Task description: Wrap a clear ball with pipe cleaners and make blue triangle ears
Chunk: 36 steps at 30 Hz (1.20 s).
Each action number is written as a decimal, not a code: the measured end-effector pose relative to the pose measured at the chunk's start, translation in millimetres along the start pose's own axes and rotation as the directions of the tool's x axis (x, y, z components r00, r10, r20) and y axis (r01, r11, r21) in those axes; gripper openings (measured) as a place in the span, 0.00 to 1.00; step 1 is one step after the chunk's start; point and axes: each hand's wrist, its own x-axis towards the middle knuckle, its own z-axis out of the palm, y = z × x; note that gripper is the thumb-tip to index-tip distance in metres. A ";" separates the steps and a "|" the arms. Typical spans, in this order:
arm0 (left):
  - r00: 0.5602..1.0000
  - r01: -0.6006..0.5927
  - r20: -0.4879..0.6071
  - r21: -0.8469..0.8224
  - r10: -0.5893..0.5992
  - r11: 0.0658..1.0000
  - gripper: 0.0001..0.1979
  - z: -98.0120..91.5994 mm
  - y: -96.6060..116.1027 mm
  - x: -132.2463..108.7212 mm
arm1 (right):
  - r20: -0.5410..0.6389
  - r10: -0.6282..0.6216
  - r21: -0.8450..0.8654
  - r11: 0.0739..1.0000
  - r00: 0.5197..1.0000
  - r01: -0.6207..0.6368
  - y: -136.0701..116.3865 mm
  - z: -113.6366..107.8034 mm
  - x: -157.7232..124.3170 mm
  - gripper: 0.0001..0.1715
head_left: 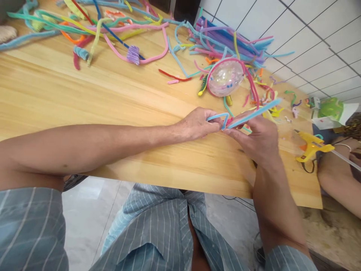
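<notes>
A light blue pipe cleaner [262, 111] runs between my hands, bent into a sharp zigzag near its left part. My left hand [200, 123] pinches the bent end, its fingers closed. With thumb and fingers, my right hand [258, 131] grips the same pipe cleaner near the bend, and the straight length sticks out up and to the right. A small pink fuzzy bit [229, 121] shows between the hands, partly hidden by the fingers. Just beyond them lies a clear round balloon-like piece [225, 78] ringed by a pink pipe cleaner.
Loose coloured pipe cleaners [135, 27] cover the back left, with a thick bundle [228, 41] by the tiled wall. Green-handled pliers or scissors [203, 86] lie near the round piece. A yellow glue gun [313, 146] rests at right, beside another person's arm [338, 177].
</notes>
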 end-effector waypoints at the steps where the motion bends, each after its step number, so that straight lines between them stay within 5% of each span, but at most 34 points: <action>1: 1.000 -0.002 0.005 0.009 0.002 1.000 0.06 0.0 -0.5 -0.3 | 0.006 0.014 0.021 1.000 1.000 -0.014 -0.6 0.6 1.7 0.16; 8: 0.996 -0.077 0.050 -0.006 0.077 0.997 0.08 -1.1 1.2 -1.8 | 0.004 0.080 0.166 0.983 0.997 -0.079 -3.2 4.8 15.0 0.20; 17: 0.999 0.027 0.029 0.046 -0.028 0.999 0.05 -0.9 7.4 -3.1 | -0.007 0.142 0.308 0.942 0.990 -0.133 -0.7 9.2 16.3 0.20; 36: 0.999 0.015 0.048 0.083 -0.019 0.996 0.07 -1.0 10.8 -2.8 | 0.092 0.293 0.484 0.822 0.952 -0.300 -4.5 11.7 17.2 0.26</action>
